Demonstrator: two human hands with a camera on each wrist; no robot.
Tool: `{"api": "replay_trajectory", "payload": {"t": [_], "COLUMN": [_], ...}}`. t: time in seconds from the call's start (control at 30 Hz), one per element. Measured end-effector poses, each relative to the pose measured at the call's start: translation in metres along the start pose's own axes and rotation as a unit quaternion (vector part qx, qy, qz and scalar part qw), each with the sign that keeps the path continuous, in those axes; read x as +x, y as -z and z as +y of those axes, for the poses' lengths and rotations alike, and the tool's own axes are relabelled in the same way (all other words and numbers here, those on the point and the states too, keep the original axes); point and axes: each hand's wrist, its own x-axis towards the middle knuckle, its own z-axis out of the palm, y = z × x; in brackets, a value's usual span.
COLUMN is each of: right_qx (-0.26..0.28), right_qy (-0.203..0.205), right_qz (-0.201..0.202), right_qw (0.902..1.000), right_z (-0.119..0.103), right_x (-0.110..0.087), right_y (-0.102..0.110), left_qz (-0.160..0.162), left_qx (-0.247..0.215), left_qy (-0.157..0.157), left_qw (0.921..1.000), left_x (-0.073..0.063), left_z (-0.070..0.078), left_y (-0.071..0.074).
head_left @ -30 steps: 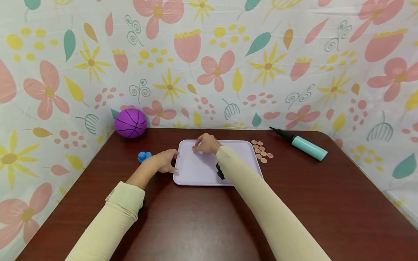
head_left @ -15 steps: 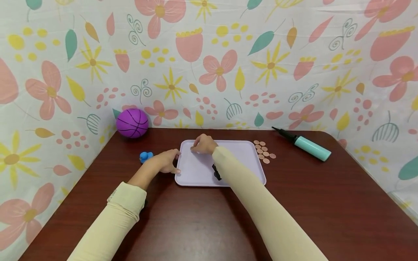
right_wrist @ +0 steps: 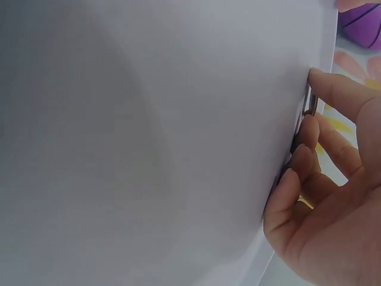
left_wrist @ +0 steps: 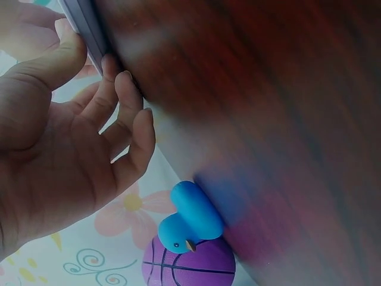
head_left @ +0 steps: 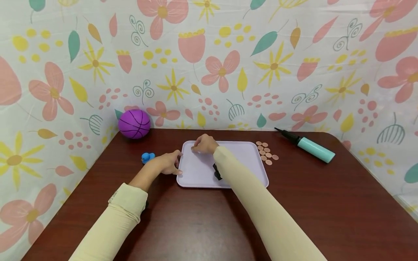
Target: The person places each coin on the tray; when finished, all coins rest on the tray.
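A pale lilac tray lies flat on the dark wooden table. My left hand holds its left edge; in the left wrist view the thumb of the left hand is on the rim and the fingertips are against the side. Over the tray's back left part, my right hand pinches a small thin coin, seen edge-on between thumb and finger and partly hidden. Fingers of the right hand rest close against the tray's surface. Several copper-coloured coins lie just right of the tray.
Behind the left forearm sits a blue rubber duck. A purple basketball stands at the back left corner, and a teal hand pump lies at the back right. Patterned cloth hangs behind the table.
My right hand has shifted slightly left over the tray, closer to its left edge. My left hand stays at the rim. The whole head view has drifted a little.
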Motion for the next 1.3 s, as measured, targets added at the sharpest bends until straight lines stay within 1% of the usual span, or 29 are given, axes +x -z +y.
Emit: {"api": "replay_trajectory", "payload": {"t": [0.17,0.3,0.43,0.6,0.8,1.0,1.13,1.3], "right_qx": [0.007,0.005,0.001,0.008,0.022,0.015,0.014,0.02], "right_qy": [0.009,0.011,0.005,0.003,0.007,0.015,0.023,0.05], "right_qz": [0.003,0.005,0.009,0.009,-0.002,0.012,-0.005,-0.021], "right_qw": [0.9999,0.9999,0.9999,0.9999,0.9997,0.9997,0.9996,0.9983], "right_z": [0.002,0.004,0.005,0.004,0.005,0.009,0.011,0.016], "right_x": [-0.001,0.001,0.003,0.002,-0.001,-0.008,-0.011,-0.02], "right_y": [0.0,0.001,0.003,0.005,0.003,0.006,0.01,0.021], "left_qz": [-0.007,-0.007,-0.005,-0.006,-0.012,-0.009,-0.007,-0.005], "left_qx": [-0.014,-0.006,0.004,-0.004,-0.015,-0.019,-0.01,0.003], "left_qy": [0.011,0.012,0.011,0.016,0.026,0.022,0.027,0.026], "left_qw": [0.9998,0.9999,0.9999,0.9998,0.9995,0.9995,0.9996,0.9996], "left_x": [-0.001,0.0,0.001,0.001,0.0,0.0,-0.002,-0.003], "left_z": [0.0,0.001,0.003,0.004,0.003,0.005,0.005,0.006], "left_y": [-0.001,0.0,0.001,0.002,0.0,-0.002,-0.002,-0.001]}}
